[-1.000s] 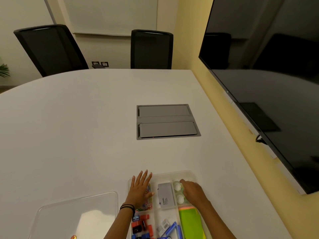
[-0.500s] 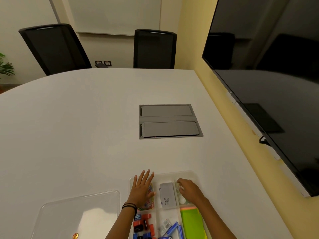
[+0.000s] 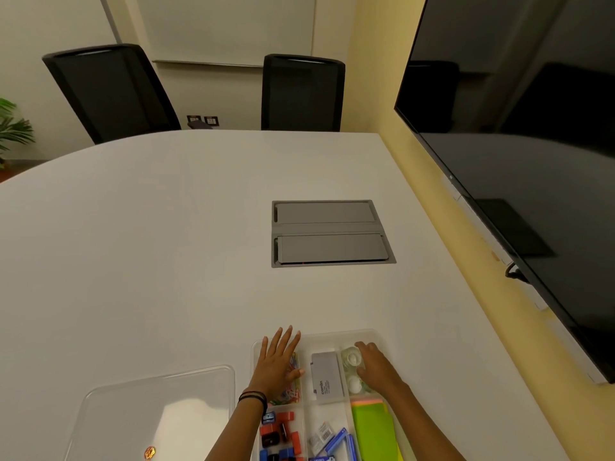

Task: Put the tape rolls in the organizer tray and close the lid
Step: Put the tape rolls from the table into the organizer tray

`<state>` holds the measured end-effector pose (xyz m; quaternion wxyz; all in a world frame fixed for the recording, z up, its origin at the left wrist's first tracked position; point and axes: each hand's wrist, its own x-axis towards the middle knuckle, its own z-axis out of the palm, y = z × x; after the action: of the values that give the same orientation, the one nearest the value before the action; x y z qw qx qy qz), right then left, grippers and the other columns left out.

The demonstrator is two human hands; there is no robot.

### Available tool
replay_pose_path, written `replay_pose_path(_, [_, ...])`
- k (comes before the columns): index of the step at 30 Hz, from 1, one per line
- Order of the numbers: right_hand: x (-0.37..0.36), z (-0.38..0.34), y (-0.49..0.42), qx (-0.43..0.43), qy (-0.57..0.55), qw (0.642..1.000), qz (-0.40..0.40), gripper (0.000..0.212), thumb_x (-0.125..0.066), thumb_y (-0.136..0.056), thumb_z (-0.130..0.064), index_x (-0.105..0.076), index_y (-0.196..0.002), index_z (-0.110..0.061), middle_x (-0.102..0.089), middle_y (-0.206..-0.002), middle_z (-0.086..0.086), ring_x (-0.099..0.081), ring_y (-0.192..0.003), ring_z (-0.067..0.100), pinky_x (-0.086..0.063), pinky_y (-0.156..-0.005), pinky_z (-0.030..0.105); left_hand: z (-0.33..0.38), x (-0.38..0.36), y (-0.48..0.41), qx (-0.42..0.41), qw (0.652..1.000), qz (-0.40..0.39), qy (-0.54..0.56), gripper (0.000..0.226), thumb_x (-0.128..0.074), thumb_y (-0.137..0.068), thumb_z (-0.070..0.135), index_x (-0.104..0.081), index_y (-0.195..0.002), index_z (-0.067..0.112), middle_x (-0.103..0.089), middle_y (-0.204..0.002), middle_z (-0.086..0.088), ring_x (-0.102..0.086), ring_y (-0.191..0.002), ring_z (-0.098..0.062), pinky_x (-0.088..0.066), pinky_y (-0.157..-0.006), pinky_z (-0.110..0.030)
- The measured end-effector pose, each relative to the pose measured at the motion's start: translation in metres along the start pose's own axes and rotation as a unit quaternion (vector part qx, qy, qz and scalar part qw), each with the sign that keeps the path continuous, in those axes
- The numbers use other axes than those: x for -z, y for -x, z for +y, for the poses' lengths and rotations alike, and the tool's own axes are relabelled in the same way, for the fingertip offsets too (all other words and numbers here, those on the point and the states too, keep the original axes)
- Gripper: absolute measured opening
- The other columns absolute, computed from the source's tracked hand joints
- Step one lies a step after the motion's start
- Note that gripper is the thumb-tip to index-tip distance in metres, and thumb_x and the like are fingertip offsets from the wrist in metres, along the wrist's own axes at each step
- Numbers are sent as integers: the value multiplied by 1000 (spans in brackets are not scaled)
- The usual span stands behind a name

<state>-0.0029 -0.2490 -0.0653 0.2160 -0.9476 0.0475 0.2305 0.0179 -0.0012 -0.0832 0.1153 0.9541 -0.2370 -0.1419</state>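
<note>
Resting flat over the far-left compartment of the organizer tray (image 3: 336, 336), the left hand (image 3: 278, 367) has its fingers spread wide and holds nothing; coloured paper clips (image 3: 291, 392) show under and beside the palm. A dark band (image 3: 253, 396) circles that wrist. The right hand (image 3: 376, 366) lies over the far-right compartment, fingers curved downward beside the tape rolls (image 3: 352, 357); whether it grips one of them or only touches it, I cannot tell, as the palm covers that side. Two clear rolls with pale cores are visible there, one at the far end of the compartment and one nearer the person, both inside the tray. Between the two hands, in the middle far compartment, a grey box (image 3: 326, 377) with printed lettering lies flat. Nearer the person, the tray holds red and blue small items (image 3: 281, 434) on the left, blue pieces and a small packet in the middle, and green sticky notes (image 3: 374, 430) with a pink edge on the right. The clear lid (image 3: 153, 414) lies flat on the white table (image 3: 166, 244) to the left of the tray, just apart from it, with a small orange sticker (image 3: 149, 453) near its close edge. Farther out, a grey cable hatch (image 3: 329, 232) is set into the tabletop. Two black chairs (image 3: 301, 93) stand at the far edge, and a large dark screen (image 3: 532, 144) hangs on the yellow wall to the right.
</note>
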Motion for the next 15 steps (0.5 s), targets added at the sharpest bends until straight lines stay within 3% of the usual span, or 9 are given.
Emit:
replay_pose_path(2, [-4,-2,-3,-2,5,1000,-15,58,-48,-92,-12,-21,-144,-14,-34,-141,18,-47,-123,29,-46,-99,36,2,-1,0,6,1000,-12,2,89,-78,-68,46,-34,-137,12,-46,-140,-19,27,-139,-6,28,-106,-25])
replay_pose_path(3, [-6,-4,-4,-1,6,1000,-18,59,-49,-92,-12,-20,-144,-16,-34,-141,18,-47,-123,29,-46,-99,36,3,1,-1,3,1000,-12,2,88,-80,-66,47,-39,-136,13,-50,-138,-19,32,-136,-3,25,-107,-26])
replay_pose_path(4, [-7,-6,-6,1,8,1000,-18,60,-49,-91,-11,-21,-144,-17,-34,-141,17,-47,-123,29,-47,-98,36,2,1,-2,-2,999,-25,26,85,-76,-72,45,-37,-140,13,-42,-144,-20,37,-131,4,28,-106,-24])
replay_pose_path(7, [-12,-13,-12,12,22,1000,-7,57,-50,-91,-12,-26,-142,-19,-38,-138,14,-47,-121,28,-48,-94,36,-4,-12,-6,-5,999,18,44,78,-49,-92,46,-3,-148,18,10,-156,-13,50,-112,15,43,-89,-17])
replay_pose_path(8, [-15,-15,-13,16,33,999,-1,53,-50,-92,-13,-30,-140,-19,-40,-135,13,-47,-120,27,-49,-92,36,-5,-13,-7,-2,1000,12,26,77,-45,-93,48,3,-148,20,15,-156,-10,44,-121,12,44,-86,-16])
replay_pose_path(10, [-20,-19,-15,12,59,998,11,47,-49,-93,-12,-35,-137,-19,-43,-132,12,-48,-117,26,-49,-89,35,-3,-11,-6,14,1000,0,10,77,-42,-94,50,5,-147,22,15,-157,-9,21,-143,-11,45,-84,-16])
replay_pose_path(12, [-25,-22,-17,3,80,997,23,42,-48,-91,-6,-40,-131,-17,-44,-130,12,-48,-115,26,-50,-86,34,-2,-8,-6,24,1000,-3,19,77,-43,-94,50,4,-147,22,13,-158,-10,11,-146,-30,45,-84,-16])
replay_pose_path(15, [-28,-24,-18,-3,94,995,36,38,-46,-89,-1,-46,-124,-14,-45,-128,13,-49,-112,26,-51,-81,34,-2,-7,-6,22,1000,2,18,76,-44,-94,49,3,-147,22,13,-157,-11,9,-145,-34,45,-85,-16])
